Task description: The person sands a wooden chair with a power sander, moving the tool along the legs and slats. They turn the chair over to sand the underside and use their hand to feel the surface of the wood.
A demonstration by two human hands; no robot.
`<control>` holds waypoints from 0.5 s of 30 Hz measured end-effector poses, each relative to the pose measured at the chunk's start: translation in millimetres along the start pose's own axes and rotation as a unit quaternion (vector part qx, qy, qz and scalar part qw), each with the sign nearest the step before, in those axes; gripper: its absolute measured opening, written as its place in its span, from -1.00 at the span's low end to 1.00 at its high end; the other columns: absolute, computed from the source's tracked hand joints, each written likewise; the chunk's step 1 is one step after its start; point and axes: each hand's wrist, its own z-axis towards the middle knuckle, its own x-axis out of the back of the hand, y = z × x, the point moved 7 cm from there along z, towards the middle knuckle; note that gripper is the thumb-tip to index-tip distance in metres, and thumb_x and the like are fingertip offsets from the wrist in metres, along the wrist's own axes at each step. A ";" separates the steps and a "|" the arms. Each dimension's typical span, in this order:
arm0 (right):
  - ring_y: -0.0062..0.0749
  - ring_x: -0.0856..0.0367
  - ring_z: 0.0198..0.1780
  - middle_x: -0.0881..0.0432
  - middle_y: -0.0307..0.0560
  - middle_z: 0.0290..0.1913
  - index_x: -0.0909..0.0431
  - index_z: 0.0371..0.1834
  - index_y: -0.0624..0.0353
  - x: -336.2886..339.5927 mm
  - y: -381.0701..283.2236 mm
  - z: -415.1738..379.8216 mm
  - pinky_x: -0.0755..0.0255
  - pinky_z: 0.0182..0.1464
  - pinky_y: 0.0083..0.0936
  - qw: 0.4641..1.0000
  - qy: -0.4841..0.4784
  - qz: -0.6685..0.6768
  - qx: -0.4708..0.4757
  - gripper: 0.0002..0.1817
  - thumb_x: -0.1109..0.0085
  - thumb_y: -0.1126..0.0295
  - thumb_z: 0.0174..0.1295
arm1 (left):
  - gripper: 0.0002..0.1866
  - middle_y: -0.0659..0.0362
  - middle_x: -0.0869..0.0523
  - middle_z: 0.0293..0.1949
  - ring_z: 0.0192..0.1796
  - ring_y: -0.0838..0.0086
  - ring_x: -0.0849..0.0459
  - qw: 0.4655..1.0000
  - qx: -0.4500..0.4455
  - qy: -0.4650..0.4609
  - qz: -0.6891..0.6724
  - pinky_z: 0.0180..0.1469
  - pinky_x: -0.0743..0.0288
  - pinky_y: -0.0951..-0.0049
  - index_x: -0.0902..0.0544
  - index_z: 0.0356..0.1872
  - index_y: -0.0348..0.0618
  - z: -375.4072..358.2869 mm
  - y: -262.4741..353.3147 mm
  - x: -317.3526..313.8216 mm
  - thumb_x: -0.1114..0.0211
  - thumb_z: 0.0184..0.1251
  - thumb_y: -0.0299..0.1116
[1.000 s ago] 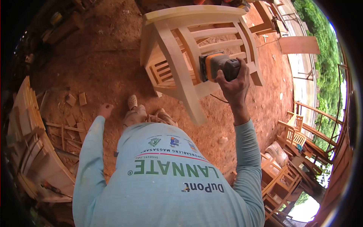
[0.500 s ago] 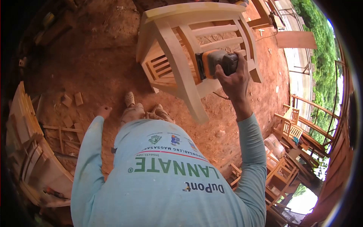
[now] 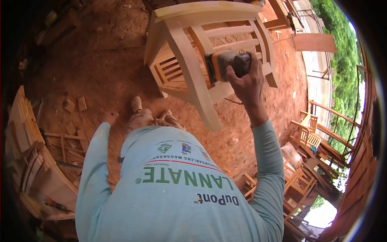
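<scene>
My right hand [image 3: 246, 82] is wrapped round the dark grip of an orange-and-black power sander [image 3: 221, 65]. The sander is tipped on its side, its flat pad facing a slat of a pale, unpainted wooden chair [image 3: 187, 60]. Whether the whole pad touches the wood cannot be made out. Curved side pieces and several slats of the chair show around the tool. My left hand [image 3: 109, 117] hangs low beside my leg, away from the chair. Its fingers are curled in, and nothing shows in them.
Reddish dirt floor [image 3: 100, 76] surrounds the chair, with wood offcuts [image 3: 75, 105] at the left. Stacked curved boards [image 3: 28, 137] lie at the left edge. More wooden chairs [image 3: 308, 131] stand at the right. A cord [image 3: 234, 101] runs under the sander.
The sander and my right hand have shifted slightly left. My left hand stays low with little visible movement, and the chair keeps its place.
</scene>
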 end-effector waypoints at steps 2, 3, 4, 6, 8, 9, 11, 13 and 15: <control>0.25 -0.75 -0.03 -0.62 0.25 0.08 -0.41 0.46 0.14 -1.3 -0.6 6.8 -0.70 -0.04 0.03 1.000 0.017 0.000 -0.007 -0.18 -0.60 0.21 0.14 | -0.54 -0.06 -0.86 0.20 0.30 -0.05 -0.78 1.000 -0.009 -0.015 0.014 0.39 -0.61 0.05 -0.88 0.11 0.04 -6.3 5.3 -0.3 -0.39 0.41 0.10; 0.25 -0.75 -0.03 -0.62 0.25 0.08 -0.41 0.47 0.14 -0.3 1.4 2.9 -0.70 -0.04 0.03 1.000 0.010 0.001 -0.009 -0.18 -0.59 0.21 0.14 | -0.54 -0.06 -0.86 0.20 0.30 -0.05 -0.78 0.999 -0.015 -0.023 0.020 0.39 -0.61 0.06 -0.89 0.11 0.05 -7.1 7.2 -1.3 -0.39 0.41 0.10; 0.25 -0.75 -0.03 -0.62 0.25 0.08 -0.41 0.47 0.13 0.0 3.6 -0.5 -0.70 -0.05 0.03 1.000 0.004 0.002 -0.010 -0.18 -0.59 0.21 0.15 | -0.53 -0.06 -0.86 0.20 0.30 -0.04 -0.79 0.999 -0.009 -0.026 0.015 0.38 -0.62 0.06 -0.89 0.11 0.04 -6.7 8.2 -1.2 -0.40 0.40 0.10; 0.24 -0.76 -0.03 -0.62 0.25 0.08 -0.40 0.48 0.13 0.2 6.6 -4.9 -0.71 -0.06 0.03 1.000 -0.011 -0.002 -0.001 -0.17 -0.59 0.21 0.15 | -0.52 -0.06 -0.86 0.20 0.30 -0.02 -0.79 0.999 0.008 -0.031 0.000 0.38 -0.63 0.07 -0.88 0.11 0.01 -3.8 5.2 -4.4 -0.42 0.39 0.10; 0.23 -0.76 -0.04 -0.62 0.25 0.09 -0.39 0.49 0.12 4.2 8.8 -14.0 -0.71 -0.07 0.03 0.999 -0.031 -0.013 0.015 -0.15 -0.60 0.20 0.15 | -0.52 -0.06 -0.86 0.20 0.29 -0.01 -0.80 0.999 0.006 -0.031 -0.036 0.37 -0.63 0.07 -0.88 0.11 -0.02 3.3 -0.3 -8.6 -0.43 0.39 0.10; 0.23 -0.76 -0.04 -0.62 0.25 0.09 -0.39 0.49 0.11 3.1 8.6 -11.9 -0.71 -0.07 0.03 0.999 -0.028 -0.008 0.016 -0.15 -0.60 0.19 0.14 | -0.51 -0.06 -0.87 0.20 0.29 0.00 -0.80 0.998 0.005 -0.031 -0.052 0.36 -0.63 0.07 -0.88 0.11 -0.04 2.8 -0.1 -8.2 -0.43 0.38 0.09; 0.24 -0.76 -0.03 -0.61 0.24 0.10 -0.38 0.50 0.10 1.0 9.1 -5.2 -0.72 -0.06 0.04 1.000 -0.016 -0.002 0.014 -0.13 -0.61 0.19 0.13 | -0.51 -0.06 -0.87 0.20 0.29 -0.01 -0.80 0.999 -0.005 -0.029 -0.042 0.36 -0.64 0.08 -0.88 0.11 -0.06 -1.0 2.9 -7.5 -0.44 0.38 0.08; 0.23 -0.77 -0.02 -0.60 0.23 0.12 -0.39 0.50 0.08 -3.4 5.3 -2.4 -0.73 -0.05 0.04 1.000 -0.002 0.011 0.014 -0.13 -0.62 0.19 0.12 | -0.50 -0.08 -0.86 0.20 0.29 -0.02 -0.80 0.999 -0.006 -0.027 -0.035 0.36 -0.63 0.08 -0.88 0.11 -0.07 -4.9 5.6 -3.5 -0.44 0.38 0.08; 0.24 -0.78 0.00 -0.60 0.22 0.13 -0.38 0.52 0.05 -1.6 3.6 -5.3 -0.74 -0.03 0.03 1.000 -0.003 0.011 0.017 -0.13 -0.61 0.19 0.13 | -0.51 -0.10 -0.86 0.20 0.29 -0.04 -0.80 0.999 -0.002 -0.033 -0.032 0.37 -0.63 0.07 -0.88 0.12 -0.08 -7.8 8.2 -2.6 -0.44 0.38 0.07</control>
